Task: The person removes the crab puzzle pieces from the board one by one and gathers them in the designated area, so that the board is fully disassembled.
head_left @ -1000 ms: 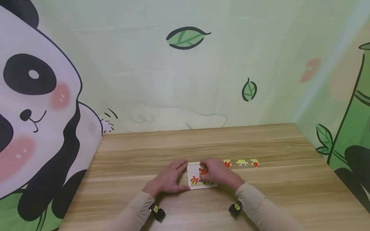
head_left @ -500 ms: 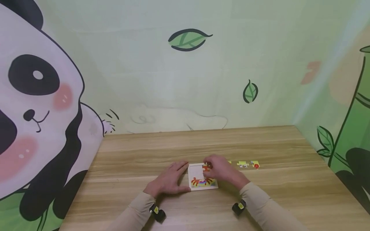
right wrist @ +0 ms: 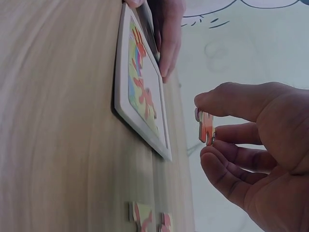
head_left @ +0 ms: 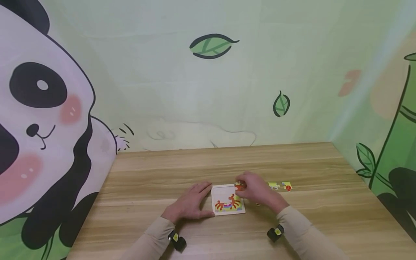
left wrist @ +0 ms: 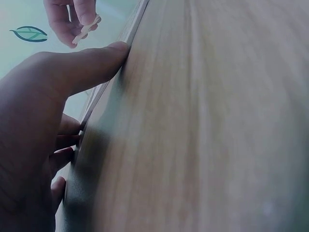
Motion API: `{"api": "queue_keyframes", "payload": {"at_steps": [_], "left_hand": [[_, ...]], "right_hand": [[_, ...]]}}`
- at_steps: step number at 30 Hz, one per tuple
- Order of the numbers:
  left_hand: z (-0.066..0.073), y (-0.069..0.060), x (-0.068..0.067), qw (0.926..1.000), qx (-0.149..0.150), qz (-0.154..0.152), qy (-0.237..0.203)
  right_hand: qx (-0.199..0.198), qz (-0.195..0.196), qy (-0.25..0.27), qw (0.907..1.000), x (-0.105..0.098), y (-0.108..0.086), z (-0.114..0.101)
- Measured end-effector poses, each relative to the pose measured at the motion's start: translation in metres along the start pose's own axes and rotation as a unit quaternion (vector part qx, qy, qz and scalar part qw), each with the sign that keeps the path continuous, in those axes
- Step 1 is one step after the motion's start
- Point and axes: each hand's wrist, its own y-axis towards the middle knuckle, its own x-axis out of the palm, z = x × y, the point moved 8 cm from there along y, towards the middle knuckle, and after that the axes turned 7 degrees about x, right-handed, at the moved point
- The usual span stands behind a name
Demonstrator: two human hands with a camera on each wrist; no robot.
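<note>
A white puzzle tray [head_left: 222, 192] lies flat on the table. A row of fitted pieces along its near side pictures red animals and a rainbow, and a further piece stands at its right. My left hand [head_left: 189, 203] rests against the tray's left side, thumb at the near corner and fingers at the far one. Over the tray's far right corner, my right hand [head_left: 258, 188] pinches a red and yellow jigsaw piece [right wrist: 206, 127] between thumb and fingers. In the right wrist view this piece is raised clear of the tray.
Loose jigsaw pieces lie right of the tray, among them a yellow one [head_left: 273, 185] and a yellow and red one [head_left: 287, 186]. The wooden table [head_left: 162, 166] meets a printed backdrop [head_left: 146, 79] at its far edge.
My right hand has moved to the right with the jigsaw piece, from over the tray's middle to its far right corner, uncovering the fitted pieces. The left hand stays at the tray's side.
</note>
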Motion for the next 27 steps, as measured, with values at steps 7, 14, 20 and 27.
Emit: {"api": "queue_keyframes", "payload": {"at_steps": [7, 14, 20, 27], "left_hand": [[0.000, 0.000, 0.001, 0.9999, -0.003, -0.009, 0.007], [-0.001, 0.000, 0.002, 0.9999, -0.005, -0.010, 0.008], [-0.001, 0.000, 0.002, 0.9998, -0.008, -0.013, 0.011], [-0.001, 0.000, 0.000, 0.9998, -0.010, -0.014, 0.013]], "right_hand": [[0.004, 0.017, -0.012, 0.9998, -0.013, -0.007, 0.009], [0.007, 0.032, -0.023, 0.9992, -0.018, -0.012, 0.023], [0.013, 0.043, -0.034, 0.9984, -0.023, -0.016, 0.032], [0.025, 0.042, -0.028, 0.9984, -0.031, -0.021, 0.039]]}}
